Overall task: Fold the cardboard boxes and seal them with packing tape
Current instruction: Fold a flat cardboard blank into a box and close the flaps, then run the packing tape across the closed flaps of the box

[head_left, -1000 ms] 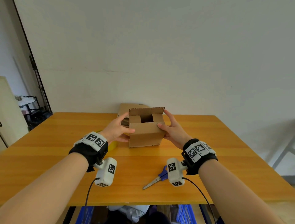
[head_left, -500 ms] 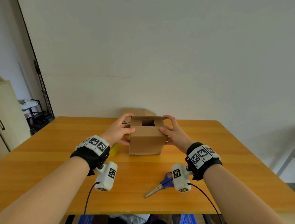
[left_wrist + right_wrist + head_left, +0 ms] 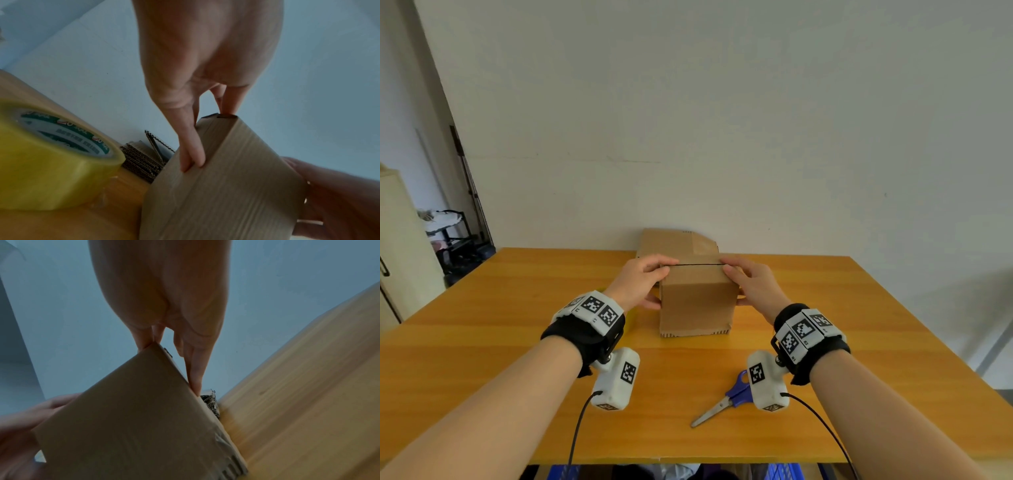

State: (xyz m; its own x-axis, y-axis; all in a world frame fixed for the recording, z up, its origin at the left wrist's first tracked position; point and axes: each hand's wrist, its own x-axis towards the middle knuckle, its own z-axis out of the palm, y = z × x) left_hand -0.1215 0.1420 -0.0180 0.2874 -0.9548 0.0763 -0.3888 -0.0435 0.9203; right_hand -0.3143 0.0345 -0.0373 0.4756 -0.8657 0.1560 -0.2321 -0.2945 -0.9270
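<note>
Box (image 3: pixel 697 301) stands on the table (image 3: pixel 482 335) at frame centre. My left hand (image 3: pixel 638 286) is on its left side, my right hand (image 3: pixel 751 286) on its right. Flat cardboard (image 3: pixel 676 243) lies behind it; tape roll (image 3: pixel 51 170) left of it; scissors (image 3: pixel 722 402) lower right, near the table's front edge.

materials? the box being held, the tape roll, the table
Small brown box: corrugated cardboard, matte; fluted cut edge shows along its bottom.
Yellowish tape roll: glossy translucent plastic film, likely on a printed paper core.
Orange-brown table: wood or wood-look laminate, with visible grain lines and slight sheen.
</note>
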